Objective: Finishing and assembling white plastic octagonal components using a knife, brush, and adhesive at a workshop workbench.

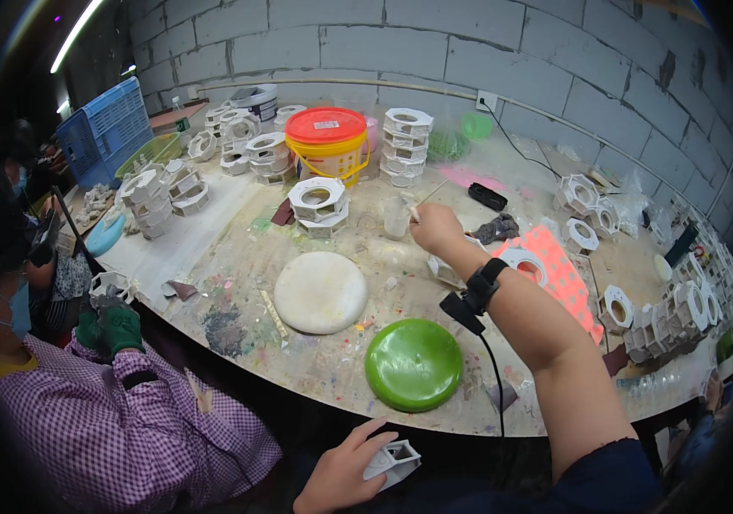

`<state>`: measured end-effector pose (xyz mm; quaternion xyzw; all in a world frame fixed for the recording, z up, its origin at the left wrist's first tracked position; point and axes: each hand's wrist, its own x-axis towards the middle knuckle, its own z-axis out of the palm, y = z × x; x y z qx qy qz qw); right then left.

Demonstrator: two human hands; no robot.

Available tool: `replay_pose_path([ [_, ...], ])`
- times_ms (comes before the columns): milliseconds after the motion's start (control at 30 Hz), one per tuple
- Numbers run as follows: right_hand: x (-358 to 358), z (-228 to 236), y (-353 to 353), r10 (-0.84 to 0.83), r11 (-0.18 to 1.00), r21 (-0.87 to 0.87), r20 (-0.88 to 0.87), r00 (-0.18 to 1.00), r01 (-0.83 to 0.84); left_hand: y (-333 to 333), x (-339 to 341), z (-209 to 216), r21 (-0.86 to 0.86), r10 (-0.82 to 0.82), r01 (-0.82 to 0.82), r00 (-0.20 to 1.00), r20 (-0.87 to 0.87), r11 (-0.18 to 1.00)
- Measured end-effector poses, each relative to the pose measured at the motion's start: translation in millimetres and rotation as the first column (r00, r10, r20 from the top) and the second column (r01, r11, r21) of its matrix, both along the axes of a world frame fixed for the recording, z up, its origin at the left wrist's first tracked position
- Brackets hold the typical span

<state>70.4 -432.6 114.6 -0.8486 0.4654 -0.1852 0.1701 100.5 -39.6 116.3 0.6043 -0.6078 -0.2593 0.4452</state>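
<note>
The left hand (345, 474) clasps a white frame (394, 463) at its fingertips — the right hand (438, 230) pinches a pale stick (411, 207) by a clear cup (394, 219).

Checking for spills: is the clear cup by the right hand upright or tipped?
Upright: the cup stands on the table, mouth up, near the right hand. How full it is, I cannot tell.

right hand (438, 230) extended forward; left hand (342, 471) low, half-curled.

Cup (395, 219) right of stacked frames (319, 214), bucket (329, 154) behind, disc (321, 293) before
</note>
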Motion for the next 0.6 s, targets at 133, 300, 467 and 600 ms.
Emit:
replay_pose_path([
  [133,22,-3,8,0.022,0.944,-0.318,-0.208,0.978,-0.089,-1,9,-3,0.067,-0.012,0.014,1.0,-0.027,0.998],
  [300,37,-13,2,0.064,0.906,-0.397,-0.211,0.975,-0.146,-1,16,-9,0.087,-0.004,0.007,0.999,-0.041,0.996],
  [467,45,-27,-9,0.052,0.878,-0.449,-0.254,0.966,-0.166,3,19,-13,0.089,0.034,-0.029,0.998,-0.059,0.996],
  [600,41,-33,-16,0.049,0.846,-0.502,-0.261,0.964,-0.179,7,24,-14,0.144,0.047,-0.034,0.995,-0.087,0.989],
])
